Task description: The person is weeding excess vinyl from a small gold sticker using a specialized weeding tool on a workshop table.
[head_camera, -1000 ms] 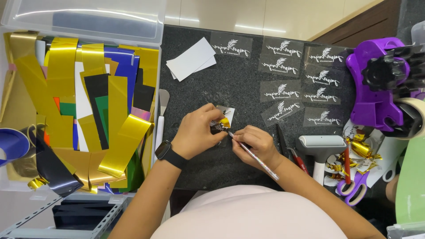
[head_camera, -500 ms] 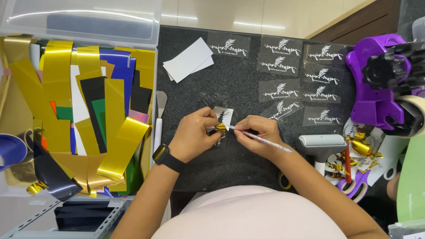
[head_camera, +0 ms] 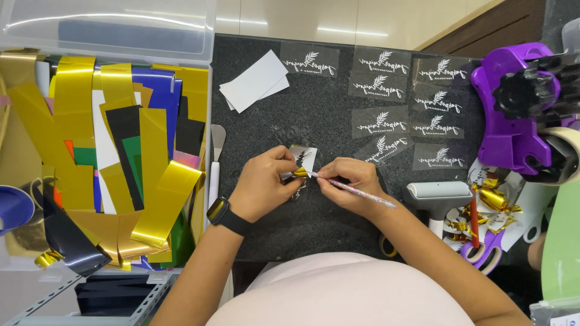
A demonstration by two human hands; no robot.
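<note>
My left hand, with a black smartwatch on the wrist, pinches a small clear decal sheet with gold foil on it, over the dark stone counter. My right hand grips a thin pen-like weeding tool; its tip touches the gold foil bit at the sheet's edge. The two hands almost touch at the middle of the counter.
Several clear decals with white script and a leaf lie at the back right. White cards lie at the back. A clear bin of gold and coloured vinyl strips stands left. A purple tape dispenser, white scraper and gold scraps sit right.
The sheet has been lifted and turned slightly. My right hand has swung the tool from steep to nearly flat, its tip staying at the gold foil. Both hands stay at the same spot.
</note>
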